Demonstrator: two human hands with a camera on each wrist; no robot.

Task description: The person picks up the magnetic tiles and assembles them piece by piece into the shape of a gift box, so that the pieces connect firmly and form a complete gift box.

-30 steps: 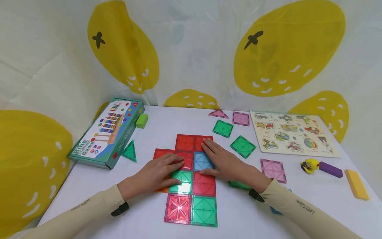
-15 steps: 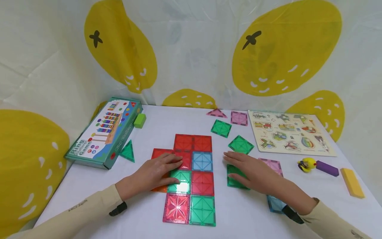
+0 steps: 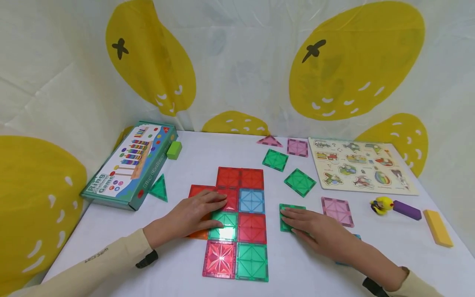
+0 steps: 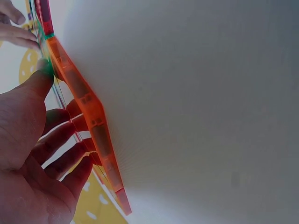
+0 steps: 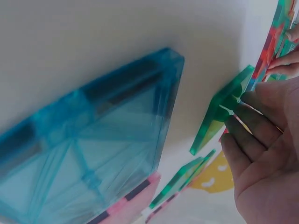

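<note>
Left hand: lies flat, fingers straight, on the joined tile sheet at the centre of the white table. The fingertips press the red tile and the green tile; the palm covers an orange tile at the sheet's 9 o'clock edge. Nothing is gripped. The left wrist view shows the orange tile edge-on, with the fingers spread flat against it.

Right hand: lies flat, fingers straight and close together, on a loose green square tile. This tile lies flat on the table at 3 o'clock from the sheet, just beside it, with a narrow gap between. The hand presses the tile and is not curled round it. In the right wrist view the fingertips rest on the green tile, and a blue tile lies on the table under the wrist.

Surroundings, from the sheet:
- 1 o'clock: two more green squares, a pink square and a pink triangle.
- 2 o'clock: a picture puzzle board.
- 3 o'clock: a pink square just past the right hand; farther out, a yellow toy, a purple block and a yellow block.
- 10 o'clock: a game box, a green triangle and a green block.
</note>
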